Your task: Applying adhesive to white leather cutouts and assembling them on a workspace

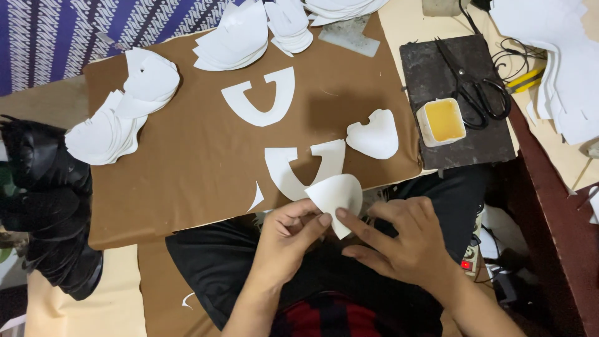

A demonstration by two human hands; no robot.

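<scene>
Both my hands pinch one small white curved cut piece (337, 195) above my lap, at the front edge of the brown work board (187, 162). My left hand (288, 240) grips its lower left edge with thumb and forefinger. My right hand (399, 240) holds its lower right edge with fingertips. Just behind it a white U-shaped piece (293, 168) lies on the board. A second U-shaped piece (262, 100) and a rounded white piece (374, 136) lie further back.
Stacks of white cut pieces (118, 118) sit at the board's left and back (240, 37). To the right, a dark slab (480, 137) carries a small tub of yellow glue (442, 121) and black scissors (477, 87). Black shoe uppers (50, 206) pile at left.
</scene>
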